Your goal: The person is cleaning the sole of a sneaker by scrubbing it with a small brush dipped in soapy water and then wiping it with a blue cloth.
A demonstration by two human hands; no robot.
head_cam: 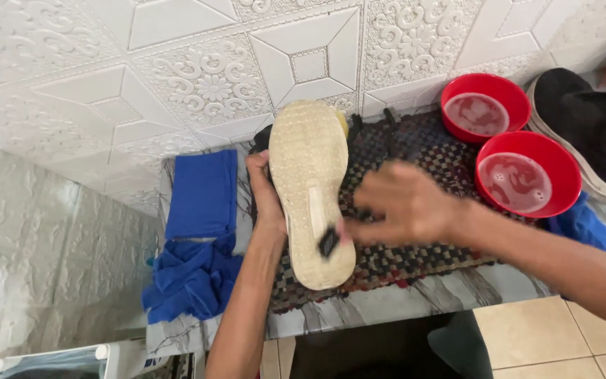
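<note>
Left hand (264, 193) clamps the upturned shoe with cream ribbed rubber sole (310, 189) by its side edge, over the dark woven mat (426, 165); right hand (405, 203) pinches a small dark brush (329, 242) (blurred) against the sole. Shoe looks light, sole flexible; side grip suits.

Just one view here, shot from a head-worn camera, so everything is seen from above and a bit behind the hands. The lens is tipped steeply down and forward at the bench (415, 298), with the embossed white wall (198, 77) filling the top of the frame, so that's the way it's faced. It's held pretty close: both forearms are cut off by the bottom and right edges, and the bench's front edge plus a strip of tiled floor (562, 337) are caught at the bottom. No second view, so nothing is shared.
</note>
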